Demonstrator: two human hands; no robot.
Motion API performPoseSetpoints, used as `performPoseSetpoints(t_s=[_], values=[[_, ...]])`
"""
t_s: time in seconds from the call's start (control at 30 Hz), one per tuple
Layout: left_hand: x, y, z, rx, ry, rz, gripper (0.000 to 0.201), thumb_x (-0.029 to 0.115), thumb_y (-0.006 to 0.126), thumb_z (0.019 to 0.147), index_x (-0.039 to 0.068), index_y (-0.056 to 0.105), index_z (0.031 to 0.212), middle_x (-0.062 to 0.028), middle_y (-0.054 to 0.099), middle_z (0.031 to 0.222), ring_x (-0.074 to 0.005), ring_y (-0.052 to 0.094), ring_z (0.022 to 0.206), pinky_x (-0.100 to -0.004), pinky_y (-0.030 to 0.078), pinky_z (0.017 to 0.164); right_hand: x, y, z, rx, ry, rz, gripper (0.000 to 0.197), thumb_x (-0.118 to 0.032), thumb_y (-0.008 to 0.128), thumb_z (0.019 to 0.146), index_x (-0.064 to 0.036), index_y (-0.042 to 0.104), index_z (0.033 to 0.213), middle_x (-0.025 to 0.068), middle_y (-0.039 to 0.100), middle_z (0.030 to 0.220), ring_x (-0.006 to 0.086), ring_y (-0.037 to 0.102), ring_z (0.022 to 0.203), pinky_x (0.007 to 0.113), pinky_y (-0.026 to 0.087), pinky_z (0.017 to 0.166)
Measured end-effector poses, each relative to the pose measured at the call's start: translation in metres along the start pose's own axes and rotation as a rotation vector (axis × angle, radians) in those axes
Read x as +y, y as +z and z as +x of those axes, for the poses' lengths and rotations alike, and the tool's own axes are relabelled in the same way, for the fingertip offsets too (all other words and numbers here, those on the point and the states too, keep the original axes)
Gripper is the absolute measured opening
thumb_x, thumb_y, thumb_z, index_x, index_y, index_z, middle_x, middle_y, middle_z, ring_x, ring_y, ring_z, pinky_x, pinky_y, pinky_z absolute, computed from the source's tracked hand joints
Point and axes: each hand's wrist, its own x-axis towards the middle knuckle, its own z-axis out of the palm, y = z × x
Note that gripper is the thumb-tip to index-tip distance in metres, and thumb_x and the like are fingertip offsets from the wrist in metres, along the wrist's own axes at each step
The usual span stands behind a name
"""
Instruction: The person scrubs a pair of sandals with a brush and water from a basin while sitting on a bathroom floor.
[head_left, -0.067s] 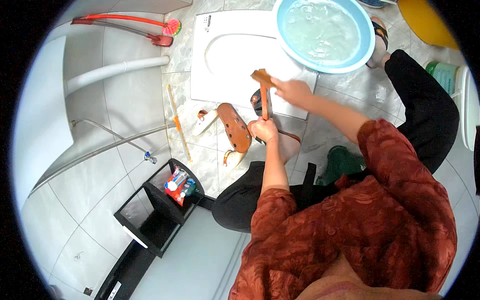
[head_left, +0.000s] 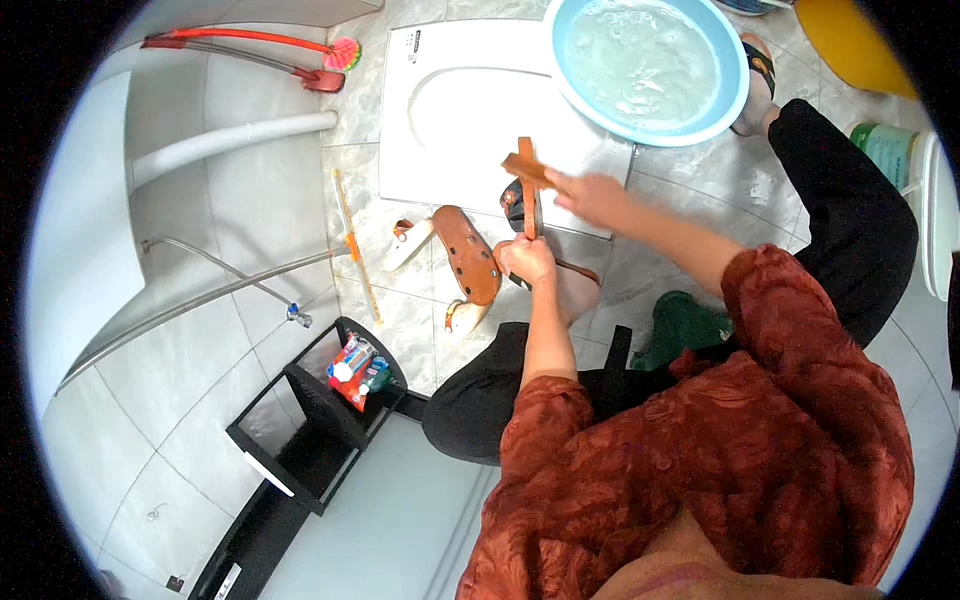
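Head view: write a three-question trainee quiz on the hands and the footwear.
1. True or false: the left hand rests on the blue basin.
2. What does the right hand grip? A) wooden-handled brush B) red broom C) bottle
3. Fill in: the brown sandal lies on the tiled ____.

Key: 1 false, it holds a dark sandal below the basin; 2 A; 3 floor.

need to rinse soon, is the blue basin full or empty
Holding water: the blue basin shows a rippled, cloudy surface across most of its inside, with its rim still above it. How deep the water is cannot be told.
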Motion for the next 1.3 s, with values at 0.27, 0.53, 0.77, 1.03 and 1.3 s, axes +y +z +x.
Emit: performPoseSetpoints(t_s=[0.27,0.53,0.77,1.03,1.3], values=[[0.016,-0.002,0.009,-0.035,0.114,0.037,0.011,0.012,0.057,0.064,0.002,0.061,0.064,-0.0207,0.057,0.058,-0.038,0.056,0.055,-0.0475,0.043,0.056,0.02,-0.036,0.032,0.048,0.161,-0.054,0.047,-0.033,0.048,0.085,-0.023,0.041,0.131,0.014,0.061,0.072,0.0312,0.06,0.064,0.043,0.047,0.058],[0.026,-0.004,0.01,-0.109,0.114,-0.02,0.012,0.012,0.063,0.06,0.003,0.064,0.067,-0.0201,0.059,0.062,-0.0355,0.059,0.058,-0.0426,0.045,0.056,0.076,-0.089,0.008,0.474,0.422,0.137,0.053,-0.037,0.056,0.078,-0.0244,0.047,0.128,0.0159,0.062,0.075,0.0279,0.061,0.069,0.038,0.047,0.066],[0.033,-0.01,0.041,-0.227,-0.164,-0.618,0.031,-0.003,0.06,0.056,0.001,0.068,0.085,-0.0069,0.061,0.063,-0.0163,0.055,0.056,-0.0303,0.045,0.057,0.06,-0.108,0.001,0.344,0.432,0.258,0.053,-0.028,0.06,0.07,-0.0196,0.055,0.122,0.0144,0.06,0.069,0.0214,0.057,0.061,0.034,0.046,0.062],[0.051,-0.026,0.055,-0.356,-0.428,-1.144,0.045,-0.012,0.051,0.057,-0.007,0.061,0.1,-0.0085,0.063,0.086,-0.0166,0.058,0.069,-0.0253,0.047,0.065,-0.019,-0.05,-0.04,0.087,0.165,0.382,0.054,-0.039,0.055,0.08,-0.0273,0.042,0.131,0.0177,0.055,0.065,0.0281,0.058,0.062,0.038,0.045,0.061],[0.039,-0.013,0.048,-0.403,-0.292,-1.023,0.044,-0.014,0.049,0.058,-0.009,0.059,0.101,-0.0099,0.063,0.088,-0.0197,0.06,0.07,-0.0286,0.049,0.066,0.04,-0.029,0.006,-0.053,0.306,0.298,0.051,-0.04,0.051,0.084,-0.0115,0.047,0.126,0.0215,0.06,0.08,0.0293,0.06,0.074,0.039,0.045,0.067]])
